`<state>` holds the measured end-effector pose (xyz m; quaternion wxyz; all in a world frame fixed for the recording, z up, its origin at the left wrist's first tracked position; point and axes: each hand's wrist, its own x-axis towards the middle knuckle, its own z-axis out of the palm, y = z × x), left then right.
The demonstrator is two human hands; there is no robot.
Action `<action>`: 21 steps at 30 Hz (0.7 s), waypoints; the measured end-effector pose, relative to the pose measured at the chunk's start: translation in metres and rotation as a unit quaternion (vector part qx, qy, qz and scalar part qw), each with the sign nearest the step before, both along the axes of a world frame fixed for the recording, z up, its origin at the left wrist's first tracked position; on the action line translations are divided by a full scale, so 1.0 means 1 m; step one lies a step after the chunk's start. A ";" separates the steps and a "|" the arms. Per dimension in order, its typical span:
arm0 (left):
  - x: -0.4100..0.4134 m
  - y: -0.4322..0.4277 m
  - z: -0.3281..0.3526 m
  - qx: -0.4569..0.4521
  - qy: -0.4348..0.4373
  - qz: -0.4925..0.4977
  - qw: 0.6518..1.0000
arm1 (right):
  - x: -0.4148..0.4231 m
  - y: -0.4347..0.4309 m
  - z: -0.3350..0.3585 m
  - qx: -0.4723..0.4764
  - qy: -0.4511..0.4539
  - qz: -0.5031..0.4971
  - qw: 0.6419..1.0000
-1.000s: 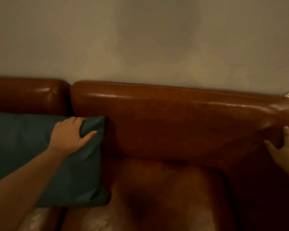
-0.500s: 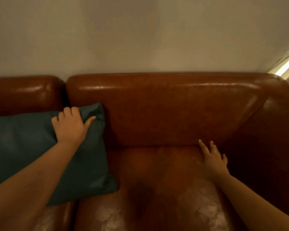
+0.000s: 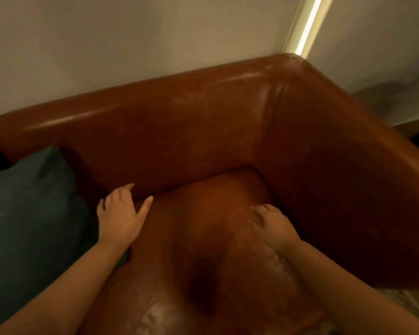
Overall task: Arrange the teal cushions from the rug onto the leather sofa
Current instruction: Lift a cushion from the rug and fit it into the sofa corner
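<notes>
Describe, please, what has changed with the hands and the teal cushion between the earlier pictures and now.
The left hand has let go of the upper corner of the dark teal fabric cushion and moved right; it now lies open on the seat of the brown leather sofa. The right hand came off the sofa's right side down to the seat, fingers relaxed. The cushion stays leaning against the backrest.

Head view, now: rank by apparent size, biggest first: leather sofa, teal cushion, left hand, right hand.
1. leather sofa, fills most of the frame.
2. teal cushion, cut off by the left edge, so only partly seen.
3. left hand and right hand: about alike, not ranked.
</notes>
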<state>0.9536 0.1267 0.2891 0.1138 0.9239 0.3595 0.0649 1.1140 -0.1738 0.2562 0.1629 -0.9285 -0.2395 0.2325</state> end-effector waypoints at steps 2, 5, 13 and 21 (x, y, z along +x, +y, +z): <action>0.014 -0.045 -0.009 -0.079 0.025 -0.034 0.996 | -0.005 -0.035 -0.003 0.027 0.016 -0.022 0.999; 0.028 -0.118 -0.024 -0.177 0.081 -0.099 0.976 | -0.016 -0.095 -0.012 0.038 0.048 -0.063 0.996; 0.067 -0.296 -0.073 -0.245 0.179 -0.255 0.918 | -0.053 -0.260 -0.056 0.047 0.109 -0.153 0.981; 0.082 -0.464 -0.143 -0.272 0.264 -0.395 0.837 | -0.125 -0.399 -0.130 0.048 0.123 -0.297 0.946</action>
